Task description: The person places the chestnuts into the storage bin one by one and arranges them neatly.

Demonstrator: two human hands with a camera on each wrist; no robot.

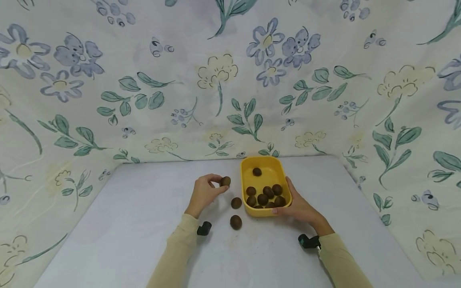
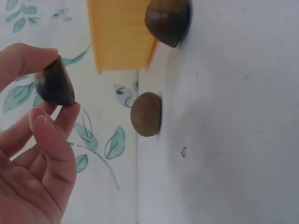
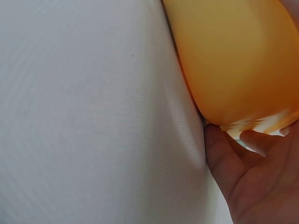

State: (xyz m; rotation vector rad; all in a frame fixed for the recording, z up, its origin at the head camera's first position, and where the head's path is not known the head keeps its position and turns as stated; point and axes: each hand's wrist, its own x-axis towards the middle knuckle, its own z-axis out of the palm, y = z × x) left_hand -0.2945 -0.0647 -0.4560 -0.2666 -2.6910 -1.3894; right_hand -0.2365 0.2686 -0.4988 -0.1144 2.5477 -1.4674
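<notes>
My left hand (image 1: 203, 196) pinches a brown chestnut (image 1: 225, 181) between thumb and fingertips, left of a yellow plastic box (image 1: 265, 213). The left wrist view shows this held chestnut (image 2: 55, 84) raised above the table. My right hand (image 1: 301, 209) grips the box at its right front corner, thumb at the front rim and fingers along the side. Several chestnuts (image 1: 263, 199) are gathered near the box's front end, and one (image 1: 257, 171) lies by itself farther back. Outside, a chestnut (image 1: 236, 203) rests beside the box, with another chestnut (image 1: 235, 222) nearer me.
A white-covered table (image 1: 151, 216) carries everything. Behind it and at both sides hangs a flower-patterned cloth (image 1: 187, 140). Black wrist cameras sit at the left wrist (image 1: 204, 228) and the right wrist (image 1: 308, 241).
</notes>
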